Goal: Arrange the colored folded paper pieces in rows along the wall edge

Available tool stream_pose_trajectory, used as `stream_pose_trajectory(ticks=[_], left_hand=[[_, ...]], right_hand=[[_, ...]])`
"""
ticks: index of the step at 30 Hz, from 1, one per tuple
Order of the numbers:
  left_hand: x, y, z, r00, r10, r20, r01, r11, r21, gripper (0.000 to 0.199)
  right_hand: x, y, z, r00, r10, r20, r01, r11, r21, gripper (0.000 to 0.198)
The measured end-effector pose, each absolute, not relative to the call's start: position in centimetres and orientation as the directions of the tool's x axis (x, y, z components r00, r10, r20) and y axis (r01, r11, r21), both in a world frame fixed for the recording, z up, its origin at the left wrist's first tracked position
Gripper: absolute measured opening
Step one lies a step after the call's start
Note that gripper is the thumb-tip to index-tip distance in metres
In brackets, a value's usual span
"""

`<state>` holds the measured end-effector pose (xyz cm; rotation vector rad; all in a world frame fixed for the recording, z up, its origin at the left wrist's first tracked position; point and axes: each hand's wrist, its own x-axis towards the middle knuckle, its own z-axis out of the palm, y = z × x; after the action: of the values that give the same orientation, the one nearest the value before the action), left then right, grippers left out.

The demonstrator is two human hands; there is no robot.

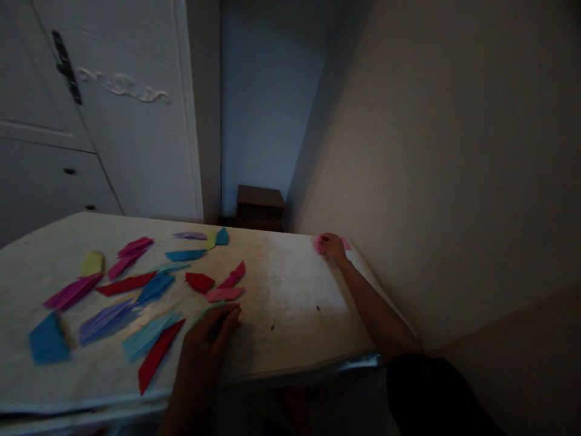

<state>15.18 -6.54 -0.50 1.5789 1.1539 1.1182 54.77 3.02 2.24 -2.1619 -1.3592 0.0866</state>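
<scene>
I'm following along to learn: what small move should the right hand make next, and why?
Probably draw the pink paper inward with the right hand: its fingers are already at it, near the table's far right corner, well apart from the folded papers spread across the left side.

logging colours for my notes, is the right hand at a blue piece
No, the right hand is at a pink piece, apart from the blue pieces at left.

Folded papers (155,287) scattered over the desk's (290,303) left half, left hand (211,336) beside them toward the near edge, right hand (333,247) over a lone paper (345,243) by the far right corner, wall (431,151) along the right edge, cabinet (140,151) and low stand (260,197) behind the far edge.
</scene>
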Motion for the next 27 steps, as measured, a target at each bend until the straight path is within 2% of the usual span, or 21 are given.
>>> stream_pose_trajectory(ticks=[5, 12, 15, 19, 27], left_hand=[[14.7, -6.4, -1.2, 0.222, 0.955, 0.199, 0.297, -0.26, 0.919, 0.042], [14.6, -6.4, -1.3, 0.225, 0.949, 0.222, 0.344, -0.29, 0.893, 0.038], [14.6, -6.5, -1.4, 0.254, 0.942, 0.22, 0.35, -0.302, 0.887, 0.038], [14.7, -6.8, -1.3, 0.201, 0.961, 0.193, 0.364, -0.256, 0.896, 0.038], [14.5, -6.3, -1.4, 0.231, 0.956, 0.182, 0.43, -0.268, 0.862, 0.043]], right_hand=[[53.3, 1.4, 2.1, 0.46, 0.85, 0.258, 0.871, -0.375, -0.318, 0.036], [51.3, -1.5, 1.1, 0.374, 0.923, 0.084, 0.925, -0.365, -0.11, 0.038], [51.5, -1.4, 0.9, 0.375, 0.925, 0.058, 0.926, -0.371, -0.071, 0.041], [51.9, -0.6, 0.9, 0.39, 0.919, 0.058, 0.921, -0.389, -0.041, 0.048], [52.2, 0.5, 0.6, 0.446, 0.892, 0.079, 0.895, -0.446, -0.018, 0.06]])
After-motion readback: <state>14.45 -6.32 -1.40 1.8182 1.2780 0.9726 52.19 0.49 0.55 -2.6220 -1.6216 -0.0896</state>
